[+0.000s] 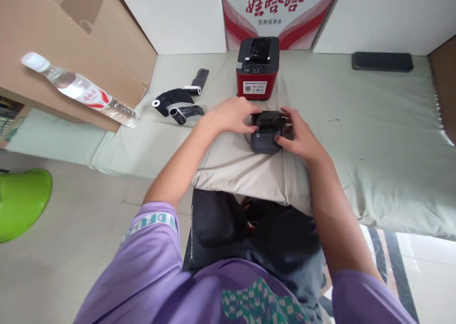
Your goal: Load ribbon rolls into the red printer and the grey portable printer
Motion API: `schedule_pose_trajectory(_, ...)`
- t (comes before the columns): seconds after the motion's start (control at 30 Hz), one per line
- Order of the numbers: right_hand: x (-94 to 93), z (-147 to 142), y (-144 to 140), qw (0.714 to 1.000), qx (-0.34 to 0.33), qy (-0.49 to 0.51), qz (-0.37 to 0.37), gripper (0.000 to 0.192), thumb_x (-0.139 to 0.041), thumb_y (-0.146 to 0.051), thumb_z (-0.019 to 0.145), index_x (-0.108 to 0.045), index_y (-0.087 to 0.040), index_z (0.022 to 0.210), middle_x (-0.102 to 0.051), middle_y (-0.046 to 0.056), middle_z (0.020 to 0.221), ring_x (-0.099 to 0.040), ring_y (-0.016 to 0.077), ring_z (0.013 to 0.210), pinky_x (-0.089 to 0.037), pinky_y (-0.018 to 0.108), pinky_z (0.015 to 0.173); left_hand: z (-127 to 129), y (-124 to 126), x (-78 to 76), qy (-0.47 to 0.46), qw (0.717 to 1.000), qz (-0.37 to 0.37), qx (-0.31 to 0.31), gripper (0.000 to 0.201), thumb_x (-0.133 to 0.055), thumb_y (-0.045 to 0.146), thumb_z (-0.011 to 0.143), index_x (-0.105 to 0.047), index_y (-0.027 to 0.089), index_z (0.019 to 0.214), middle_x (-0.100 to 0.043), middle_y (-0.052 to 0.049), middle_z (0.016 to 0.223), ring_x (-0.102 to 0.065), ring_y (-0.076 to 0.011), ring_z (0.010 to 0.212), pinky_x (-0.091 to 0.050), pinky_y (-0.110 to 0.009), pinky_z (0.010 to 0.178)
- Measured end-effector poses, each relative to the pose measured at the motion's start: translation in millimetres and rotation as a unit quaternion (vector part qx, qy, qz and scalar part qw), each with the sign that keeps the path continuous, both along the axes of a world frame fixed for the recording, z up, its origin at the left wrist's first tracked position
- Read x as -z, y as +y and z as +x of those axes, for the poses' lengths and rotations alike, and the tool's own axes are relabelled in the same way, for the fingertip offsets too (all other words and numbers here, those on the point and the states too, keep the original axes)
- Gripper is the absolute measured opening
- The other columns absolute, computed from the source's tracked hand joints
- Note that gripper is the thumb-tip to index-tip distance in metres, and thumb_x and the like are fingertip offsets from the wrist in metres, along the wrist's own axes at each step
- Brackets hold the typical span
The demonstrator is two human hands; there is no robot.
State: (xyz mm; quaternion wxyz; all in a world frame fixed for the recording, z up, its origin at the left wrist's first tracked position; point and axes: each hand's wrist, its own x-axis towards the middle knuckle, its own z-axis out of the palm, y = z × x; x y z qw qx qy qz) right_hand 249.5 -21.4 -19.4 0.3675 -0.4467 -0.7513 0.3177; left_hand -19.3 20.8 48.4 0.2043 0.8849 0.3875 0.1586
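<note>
Head view: the left hand is spanning the left rear corner of a small dark device, thumb at its side and a fingertip at its back, parted only by that corner. The right hand is curving round the right side, thumb pressing on the front face, fingers partly hidden behind. Both seem to be gripping; how firmly, I cannot tell.

An uneven push could be tipping or skidding the device, since it is sitting on a wrinkled cloth cover near the front edge. Forcing the raised flap sideways could be straining whatever is holding it.

The device is looking rounded and dull blackish-grey, with a small pale mark on its front face and a glossier flap standing across its middle.

Behind it a red-and-black machine is standing upright; black rolls are lying leftward, and a bottle is leaning against a carton.
</note>
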Motion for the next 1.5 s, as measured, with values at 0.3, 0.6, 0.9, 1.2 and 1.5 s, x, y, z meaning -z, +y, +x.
schedule_pose_trajectory(0.3,6.0,1.1,3.0,1.000,-0.004,0.006,-0.002,0.091,-0.081,-0.045,0.070,-0.047,-0.030,0.153,-0.062,0.014,0.148,-0.068,0.0375,0.121,-0.061,0.059,0.100,38.3,59.3,-1.7,0.093,0.993,-0.068,0.025,0.027,-0.088,0.042,0.073,-0.081,0.018,0.083,-0.071,-0.010,0.087,-0.069,-0.0420,0.115,-0.053,-0.052,0.106)
schedule_pose_trajectory(0.6,4.5,0.6,2.7,1.000,-0.013,0.005,-0.001,0.088,-0.078,-0.037,0.073,-0.045,-0.024,0.154,-0.062,0.018,0.146,-0.066,0.0364,0.123,-0.061,0.054,0.096,62.0,82.9,11.3,0.041,0.996,-0.072,-0.019,0.041,-0.087,0.047,0.074,-0.082,0.020,0.104,-0.070,-0.009,0.088,-0.068,-0.0414,0.111,-0.056,-0.050,0.098)
schedule_pose_trajectory(0.9,8.1,-1.5,3.7,1.000,-0.021,0.012,-0.007,0.090,-0.080,-0.051,0.077,-0.045,-0.028,0.156,-0.059,0.016,0.152,-0.064,0.0360,0.128,-0.057,0.057,0.107,69.7,71.5,11.5,0.040,0.997,-0.062,0.001,0.042,-0.081,0.047,0.079,-0.080,0.020,0.111,-0.070,-0.009,0.089,-0.067,-0.0411,0.116,-0.053,-0.051,0.105)
schedule_pose_trajectory(1.2,7.4,-4.4,1.5,1.000,-0.017,0.020,-0.016,0.090,-0.080,-0.050,0.076,-0.046,-0.026,0.155,-0.057,0.017,0.153,-0.062,0.0366,0.130,-0.054,0.058,0.113,55.0,46.7,7.4,0.083,0.995,-0.026,0.055,0.040,-0.083,0.052,0.076,-0.083,0.020,0.100,-0.068,-0.010,0.076,-0.071,-0.0413,0.107,-0.055,-0.052,0.103)
schedule_pose_trajectory(1.5,2.1,-6.0,0.1,0.999,-0.017,0.006,-0.029,0.094,-0.078,-0.051,0.074,-0.043,-0.022,0.156,-0.052,0.020,0.156,-0.059,0.0392,0.134,-0.052,0.061,0.115,59.7,19.4,-4.0,0.154,0.988,0.010,0.015,0.019,-0.080,0.034,0.079,-0.081,0.018,0.089,-0.070,-0.012,0.075,-0.072,-0.0389,0.102,-0.055,-0.049,0.098)
